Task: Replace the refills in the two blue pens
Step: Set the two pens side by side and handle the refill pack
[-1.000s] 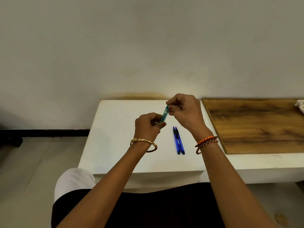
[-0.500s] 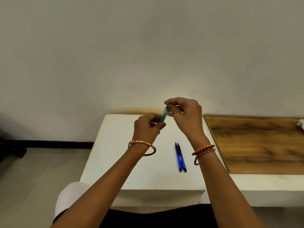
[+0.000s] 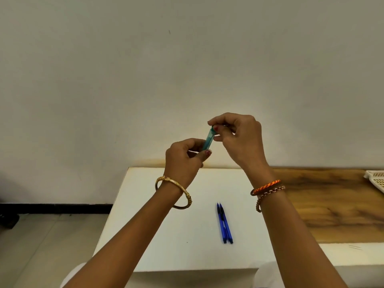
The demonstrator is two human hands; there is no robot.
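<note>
Hands raised above white table (image 3: pixel 158 235): left hand (image 3: pixel 182 161) gripped lower end of teal translucent tube (image 3: pixel 208 140), right hand (image 3: pixel 239 138) pinched its top. Two blue pens (image 3: pixel 224 224) side by side, touching, on table.

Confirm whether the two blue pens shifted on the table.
No: the blue pens lie unchanged relative to the wooden board; only the camera tilted up.
</note>
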